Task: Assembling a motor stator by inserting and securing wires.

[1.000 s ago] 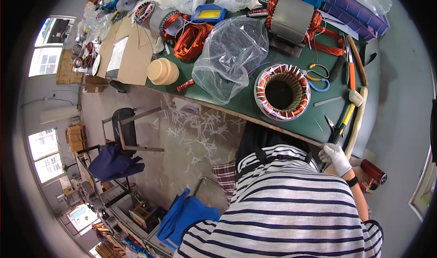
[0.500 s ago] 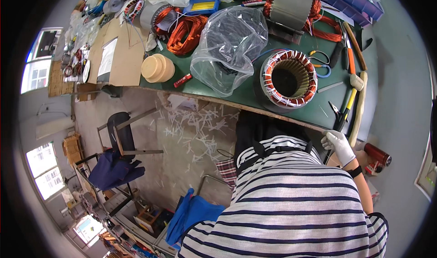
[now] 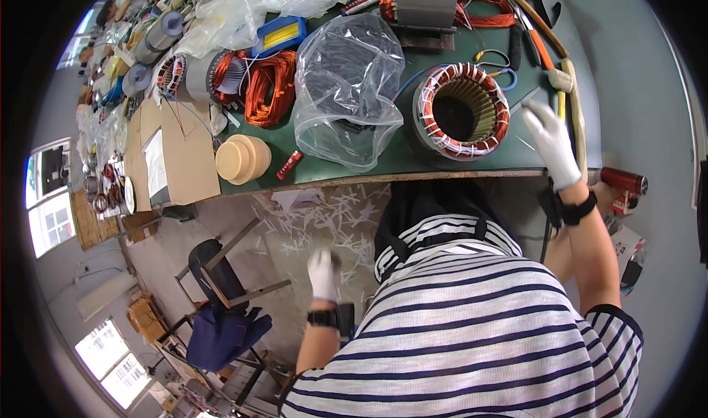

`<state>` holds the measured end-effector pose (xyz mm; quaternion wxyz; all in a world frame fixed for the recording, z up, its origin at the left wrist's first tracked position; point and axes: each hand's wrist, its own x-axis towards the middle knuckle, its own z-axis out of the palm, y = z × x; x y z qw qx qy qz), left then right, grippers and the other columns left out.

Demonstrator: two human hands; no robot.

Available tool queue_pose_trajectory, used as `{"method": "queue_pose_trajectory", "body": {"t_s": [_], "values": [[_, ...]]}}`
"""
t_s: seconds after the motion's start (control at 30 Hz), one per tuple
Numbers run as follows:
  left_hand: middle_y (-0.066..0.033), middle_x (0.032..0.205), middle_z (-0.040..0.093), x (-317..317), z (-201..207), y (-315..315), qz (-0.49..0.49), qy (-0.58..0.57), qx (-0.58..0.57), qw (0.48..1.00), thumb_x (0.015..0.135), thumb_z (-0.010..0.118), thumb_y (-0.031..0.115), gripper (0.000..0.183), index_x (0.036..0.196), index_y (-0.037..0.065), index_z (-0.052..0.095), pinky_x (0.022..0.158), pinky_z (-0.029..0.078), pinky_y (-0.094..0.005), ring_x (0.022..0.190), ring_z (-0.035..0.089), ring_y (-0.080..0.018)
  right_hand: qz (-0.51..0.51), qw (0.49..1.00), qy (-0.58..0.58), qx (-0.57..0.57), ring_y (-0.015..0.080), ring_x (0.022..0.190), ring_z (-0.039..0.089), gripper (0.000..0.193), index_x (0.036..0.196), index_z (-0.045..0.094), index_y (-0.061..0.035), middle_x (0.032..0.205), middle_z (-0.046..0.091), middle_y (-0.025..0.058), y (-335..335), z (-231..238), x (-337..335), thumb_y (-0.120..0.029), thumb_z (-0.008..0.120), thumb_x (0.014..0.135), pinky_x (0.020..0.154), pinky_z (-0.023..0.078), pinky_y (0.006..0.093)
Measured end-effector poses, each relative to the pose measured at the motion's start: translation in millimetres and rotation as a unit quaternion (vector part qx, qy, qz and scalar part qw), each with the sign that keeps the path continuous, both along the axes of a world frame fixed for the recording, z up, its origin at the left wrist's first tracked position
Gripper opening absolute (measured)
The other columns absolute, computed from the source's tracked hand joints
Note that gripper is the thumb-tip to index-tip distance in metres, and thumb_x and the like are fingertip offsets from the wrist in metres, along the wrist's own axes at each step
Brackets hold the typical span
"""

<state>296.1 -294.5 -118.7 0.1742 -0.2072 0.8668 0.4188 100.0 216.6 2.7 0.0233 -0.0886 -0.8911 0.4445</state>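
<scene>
My right hand (image 3: 547, 138), in a white glove, is over the right part of the green workbench, its fingers stretched out with nothing visible in them. Left of it stands a motor stator (image 3: 434, 138), a grey ring with copper windings tied in white lacing. Beside the hand lie a yellow-handled tool (image 3: 561, 107), mostly hidden by the hand, and a mallet-like tool with a pale head (image 3: 560, 79). My left hand (image 3: 322, 274), also gloved, hangs over the floor below the bench edge, away from any object; its fingers are blurred.
A clear plastic bag (image 3: 346, 93) stands left of the stator, with copper coils (image 3: 269, 86) and a tan plastic pot (image 3: 243, 159) farther left. A second stator (image 3: 424, 1) lies behind. A chair (image 3: 214, 270) and scattered white scraps (image 3: 335, 223) are on the floor.
My right hand has risen from beside the bench edge to over the bench, its fingers straightening. My left hand has come into view. The view has shifted, moving the bench items leftward.
</scene>
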Motion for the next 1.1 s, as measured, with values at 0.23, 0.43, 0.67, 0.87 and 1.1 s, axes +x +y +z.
{"method": "queue_pose_trajectory", "body": {"t_s": [0.23, 0.43, 0.67, 0.87, 1.1], "values": [[-0.0229, 0.112, 0.060, -232, 127, 221, -0.200, 0.276, 0.053, 0.939, 0.090, 0.055, 0.028, 0.041, 0.114, -0.005, 0.058, 0.088, 0.046, -0.0390, 0.102, 0.060, -0.0357, 0.126, 0.990, 0.064, 0.000, 0.0266, 0.103, 0.059, 0.043, 0.123, 0.053, 0.0000, 0.115, 0.060, 0.0174, -41, -16, -71, -0.022, 0.056, 0.086, 0.090, 0.045, 0.0311], [-0.0233, 0.109, 0.062, -305, 98, 273, -0.213, 0.183, 0.194, 0.940, 0.092, 0.052, 0.037, 0.046, 0.113, -0.004, 0.058, 0.089, 0.045, -0.0380, 0.102, 0.059, -0.0369, -0.038, 0.965, 0.029, -0.257, 0.0221, 0.105, 0.059, 0.043, 0.127, 0.049, -0.0006, 0.116, 0.059, 0.0157, -58, -40, -42, -0.009, 0.055, 0.085, 0.090, 0.044, 0.0298], [-0.0172, 0.117, 0.062, -339, 138, 304, -0.445, 0.134, 0.074, 0.882, 0.093, 0.051, 0.027, 0.040, 0.120, -0.001, 0.057, 0.093, 0.043, -0.0325, 0.108, 0.059, -0.0256, -0.171, 0.953, 0.008, -0.250, 0.0201, 0.084, 0.058, 0.031, 0.107, 0.059, 0.0003, 0.092, 0.060, 0.0113, -45, -45, -1, -0.027, 0.056, 0.091, 0.078, 0.046, 0.0302], [-0.0155, 0.100, 0.063, -245, 152, 302, -0.344, 0.415, -0.089, 0.838, 0.084, 0.055, 0.015, 0.021, 0.099, 0.002, 0.062, 0.089, 0.042, -0.0409, 0.096, 0.059, -0.0326, -0.027, 0.908, -0.113, -0.402, 0.0076, 0.079, 0.053, 0.031, 0.102, 0.063, -0.0010, 0.087, 0.059, -0.0003, -13, -11, -48, -0.029, 0.053, 0.095, 0.073, 0.042, 0.0223], [-0.0064, 0.073, 0.063, -204, 116, 295, -0.432, 0.455, -0.159, 0.763, 0.069, 0.072, 0.032, 0.034, 0.089, 0.006, 0.066, 0.087, 0.041, -0.0416, 0.073, 0.060, -0.0255, 0.148, 0.952, 0.126, -0.238, 0.0078, 0.072, 0.050, 0.016, 0.089, 0.058, 0.0041, 0.075, 0.056, 0.0017, -15, -1, -41, -0.010, 0.059, 0.082, 0.066, 0.043, 0.0238]]}}
